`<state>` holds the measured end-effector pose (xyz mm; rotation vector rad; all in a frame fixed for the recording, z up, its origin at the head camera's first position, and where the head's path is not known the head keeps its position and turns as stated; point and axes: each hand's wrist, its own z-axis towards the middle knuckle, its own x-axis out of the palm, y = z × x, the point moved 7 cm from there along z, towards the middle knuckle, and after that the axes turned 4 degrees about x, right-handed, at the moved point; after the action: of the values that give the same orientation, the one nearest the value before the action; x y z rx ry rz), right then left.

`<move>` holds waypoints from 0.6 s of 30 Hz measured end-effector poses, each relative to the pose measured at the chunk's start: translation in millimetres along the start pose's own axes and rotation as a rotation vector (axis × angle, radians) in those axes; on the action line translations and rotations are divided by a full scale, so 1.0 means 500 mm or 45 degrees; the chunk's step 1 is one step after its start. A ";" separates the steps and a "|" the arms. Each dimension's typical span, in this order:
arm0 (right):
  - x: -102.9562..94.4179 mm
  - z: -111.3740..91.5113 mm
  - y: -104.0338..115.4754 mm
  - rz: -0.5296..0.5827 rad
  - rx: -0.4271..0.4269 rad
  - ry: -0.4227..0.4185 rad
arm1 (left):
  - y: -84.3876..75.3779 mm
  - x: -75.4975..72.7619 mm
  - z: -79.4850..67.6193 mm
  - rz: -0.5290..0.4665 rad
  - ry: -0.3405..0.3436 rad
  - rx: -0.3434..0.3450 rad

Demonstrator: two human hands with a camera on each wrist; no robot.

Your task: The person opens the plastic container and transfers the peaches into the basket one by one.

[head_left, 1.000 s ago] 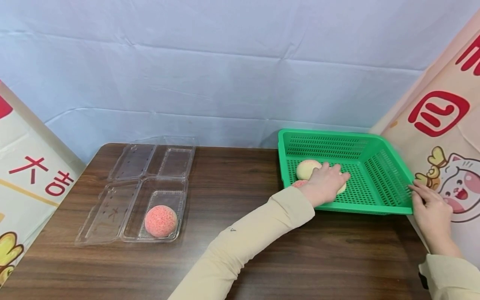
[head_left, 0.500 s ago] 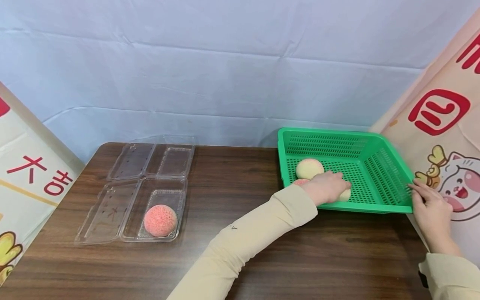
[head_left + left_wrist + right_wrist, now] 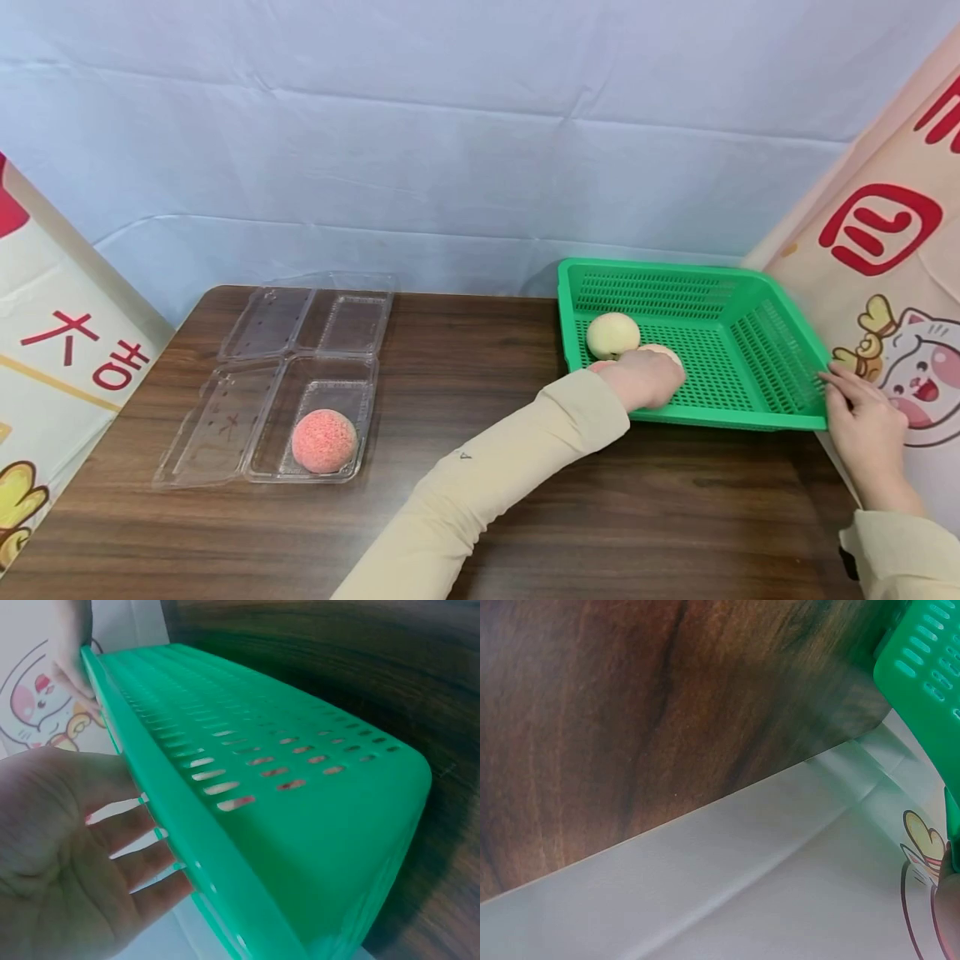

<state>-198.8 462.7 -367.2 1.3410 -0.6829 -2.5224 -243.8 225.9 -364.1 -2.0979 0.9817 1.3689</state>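
Inside the green basket (image 3: 705,417), my left hand (image 3: 651,377) bends down over its near rim and holds a pale peach (image 3: 670,353), partly hidden by the hand. My fingertips are out of sight there; in the left wrist view the left hand (image 3: 82,847) reaches past the rim. Another pale peach (image 3: 613,335) lies just behind the hand, and a pink peach (image 3: 600,365) shows only a sliver. My right hand (image 3: 866,429) grips the basket's right rim. A pink speckled peach (image 3: 324,441) sits in the near compartment of a clear plastic container (image 3: 255,417).
The container's far compartment (image 3: 348,325) has its lid folded open to the left, like the near one. A brown wooden table (image 3: 465,367) carries everything. Pale cloth (image 3: 450,167) hangs behind, and printed sheets (image 3: 892,275) stand at both sides.
My left hand's fingers have gone from stretched out over the peaches to bent down out of sight. The pale peach beside it has shifted up and left. My right hand stays at the rim.
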 end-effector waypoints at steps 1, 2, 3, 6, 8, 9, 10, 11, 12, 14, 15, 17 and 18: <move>0.000 0.000 0.000 0.001 0.002 0.001 | 0.000 -0.003 0.000 -0.008 -0.018 0.004; 0.000 0.000 0.000 0.001 0.002 0.003 | 0.001 -0.005 0.000 -0.009 -0.036 0.010; 0.000 0.000 -0.001 0.000 0.004 0.002 | 0.001 -0.009 0.000 -0.025 -0.061 0.018; -0.001 -0.002 0.001 0.002 0.000 -0.012 | 0.003 -0.018 -0.004 -0.090 -0.113 0.040; -0.001 -0.003 0.001 -0.002 0.003 -0.020 | 0.004 -0.021 -0.007 -0.129 -0.129 0.059; -0.001 -0.003 0.001 -0.002 0.005 -0.021 | 0.006 -0.021 -0.008 -0.143 -0.128 0.063; -0.001 -0.004 0.001 -0.002 0.007 -0.024 | 0.007 -0.022 -0.010 -0.147 -0.126 0.067; -0.001 -0.004 0.001 -0.002 0.009 -0.024 | 0.009 -0.022 -0.011 -0.149 -0.126 0.065; -0.001 -0.003 0.001 -0.004 0.011 -0.023 | 0.012 -0.022 -0.012 -0.150 -0.124 0.062; -0.002 -0.002 0.002 -0.005 0.015 -0.028 | 0.018 -0.022 -0.014 -0.151 -0.115 0.045; -0.002 -0.002 0.003 -0.006 0.016 -0.030 | 0.021 -0.022 -0.015 -0.153 -0.110 0.036; -0.002 -0.001 0.003 -0.003 0.019 -0.035 | 0.027 -0.023 -0.017 -0.166 -0.101 0.023; -0.002 -0.001 0.004 -0.001 0.021 -0.038 | 0.029 -0.023 -0.018 -0.166 -0.095 0.026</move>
<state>-197.8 461.3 -366.1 1.3119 -0.7107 -2.5478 -252.2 214.0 -349.9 -2.0421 0.8109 1.3550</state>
